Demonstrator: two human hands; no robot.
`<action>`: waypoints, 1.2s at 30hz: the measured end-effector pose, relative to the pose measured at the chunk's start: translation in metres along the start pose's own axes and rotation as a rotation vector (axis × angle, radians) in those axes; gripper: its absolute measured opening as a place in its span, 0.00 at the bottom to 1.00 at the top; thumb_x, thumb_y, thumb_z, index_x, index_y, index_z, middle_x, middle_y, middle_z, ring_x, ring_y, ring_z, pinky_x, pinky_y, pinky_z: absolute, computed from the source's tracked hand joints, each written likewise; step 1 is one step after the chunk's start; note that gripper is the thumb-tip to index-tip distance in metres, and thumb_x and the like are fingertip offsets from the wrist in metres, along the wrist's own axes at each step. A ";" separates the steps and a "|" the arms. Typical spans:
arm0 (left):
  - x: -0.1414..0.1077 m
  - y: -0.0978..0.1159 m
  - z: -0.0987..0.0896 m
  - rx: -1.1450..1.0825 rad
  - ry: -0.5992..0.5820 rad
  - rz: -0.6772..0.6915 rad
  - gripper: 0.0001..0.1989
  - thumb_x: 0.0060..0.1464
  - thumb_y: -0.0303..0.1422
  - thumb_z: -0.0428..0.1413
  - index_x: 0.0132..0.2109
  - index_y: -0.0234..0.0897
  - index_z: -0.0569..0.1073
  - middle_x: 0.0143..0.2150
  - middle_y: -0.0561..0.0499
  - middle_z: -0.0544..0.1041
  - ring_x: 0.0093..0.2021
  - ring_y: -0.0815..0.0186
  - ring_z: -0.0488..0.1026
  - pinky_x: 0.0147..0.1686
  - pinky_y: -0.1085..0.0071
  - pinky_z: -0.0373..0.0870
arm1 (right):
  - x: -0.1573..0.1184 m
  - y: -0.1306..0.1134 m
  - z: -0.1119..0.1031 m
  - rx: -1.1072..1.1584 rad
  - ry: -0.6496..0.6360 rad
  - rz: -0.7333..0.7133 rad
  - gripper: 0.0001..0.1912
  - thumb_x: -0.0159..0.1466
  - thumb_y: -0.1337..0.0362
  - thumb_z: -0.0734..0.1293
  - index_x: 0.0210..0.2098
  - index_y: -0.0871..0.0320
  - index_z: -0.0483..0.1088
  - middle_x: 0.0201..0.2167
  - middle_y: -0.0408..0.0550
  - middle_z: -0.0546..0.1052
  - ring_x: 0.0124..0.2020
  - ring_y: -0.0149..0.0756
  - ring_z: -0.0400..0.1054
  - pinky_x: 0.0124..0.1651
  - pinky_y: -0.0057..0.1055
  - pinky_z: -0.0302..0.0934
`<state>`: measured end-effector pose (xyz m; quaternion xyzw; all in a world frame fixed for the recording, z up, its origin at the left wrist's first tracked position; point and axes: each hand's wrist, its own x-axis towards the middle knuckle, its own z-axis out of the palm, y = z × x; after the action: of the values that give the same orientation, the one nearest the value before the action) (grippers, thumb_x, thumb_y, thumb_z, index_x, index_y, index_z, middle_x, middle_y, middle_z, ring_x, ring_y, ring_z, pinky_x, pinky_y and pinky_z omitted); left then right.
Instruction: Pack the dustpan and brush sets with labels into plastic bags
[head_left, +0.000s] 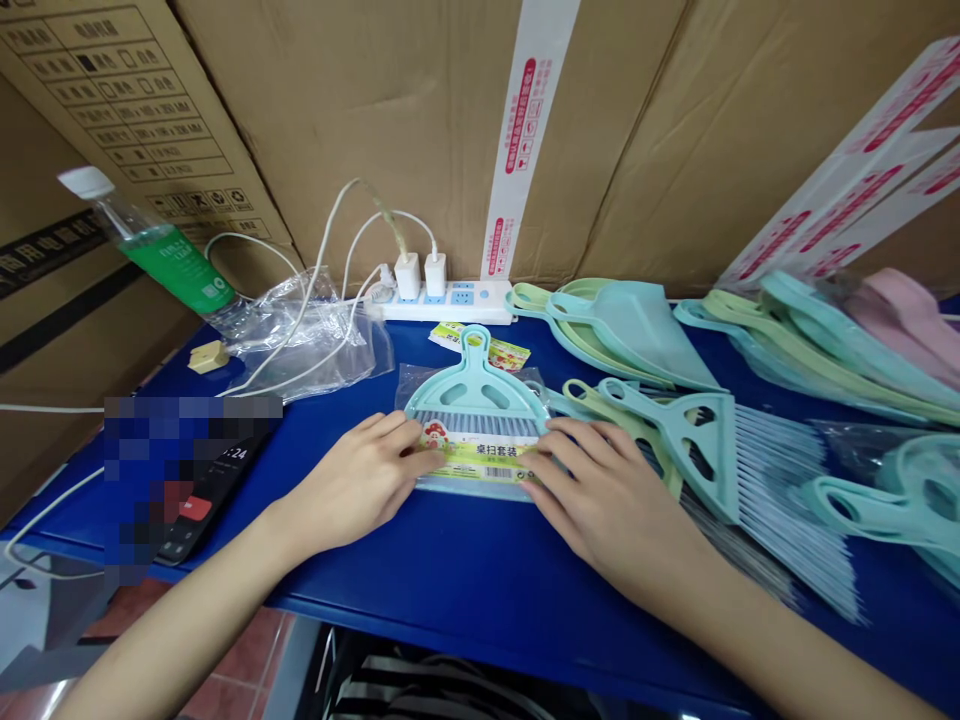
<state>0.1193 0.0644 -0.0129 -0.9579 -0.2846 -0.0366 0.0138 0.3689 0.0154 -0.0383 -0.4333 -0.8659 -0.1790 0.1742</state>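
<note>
In front of me on the blue table lies a light-blue dustpan and brush set (475, 385), its handle pointing away. A printed paper label (480, 455) with a red cartoon figure lies across its bristles. My left hand (367, 475) has its fingers closed on the label's left end. My right hand (600, 490) rests on the right end, fingers bent and thumb at the label's edge. A clear plastic bag (412, 376) shows behind the dustpan. Another label (510, 352) lies just beyond the handle.
Loose brushes (697, 440) and stacked dustpans (630, 320) lie to the right, with bagged sets (840, 330) farther over. A power strip (450, 300) with chargers stands at the back. At left are a bottle (176, 265), a plastic bag (322, 345) and a phone (217, 480).
</note>
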 end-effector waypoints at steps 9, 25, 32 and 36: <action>0.000 -0.003 -0.003 -0.023 0.065 0.001 0.18 0.60 0.21 0.44 0.45 0.39 0.77 0.33 0.50 0.71 0.32 0.64 0.66 0.34 0.67 0.66 | 0.000 0.004 -0.003 -0.013 0.005 0.029 0.15 0.68 0.68 0.58 0.30 0.58 0.74 0.31 0.50 0.75 0.42 0.43 0.67 0.45 0.37 0.55; -0.002 -0.008 -0.004 -0.035 0.083 -0.047 0.17 0.58 0.21 0.46 0.41 0.39 0.78 0.30 0.51 0.70 0.29 0.65 0.64 0.33 0.68 0.65 | -0.001 0.008 -0.007 -0.048 -0.004 0.069 0.17 0.68 0.69 0.57 0.27 0.58 0.72 0.27 0.50 0.71 0.34 0.42 0.64 0.37 0.35 0.54; -0.002 -0.010 -0.005 -0.002 0.054 -0.094 0.16 0.58 0.23 0.45 0.38 0.40 0.78 0.29 0.51 0.70 0.30 0.64 0.65 0.34 0.67 0.66 | -0.004 0.010 -0.001 -0.055 -0.045 0.075 0.19 0.69 0.69 0.53 0.27 0.59 0.69 0.23 0.48 0.71 0.28 0.39 0.64 0.34 0.34 0.53; -0.002 -0.011 -0.004 0.008 0.052 -0.101 0.15 0.59 0.24 0.45 0.36 0.39 0.77 0.29 0.51 0.71 0.31 0.62 0.66 0.33 0.66 0.66 | -0.003 0.010 0.000 -0.030 -0.055 0.095 0.17 0.69 0.69 0.53 0.27 0.59 0.68 0.22 0.47 0.71 0.28 0.39 0.65 0.33 0.34 0.53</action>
<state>0.1113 0.0718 -0.0088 -0.9409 -0.3324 -0.0609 0.0233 0.3787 0.0186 -0.0385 -0.4813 -0.8461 -0.1714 0.1522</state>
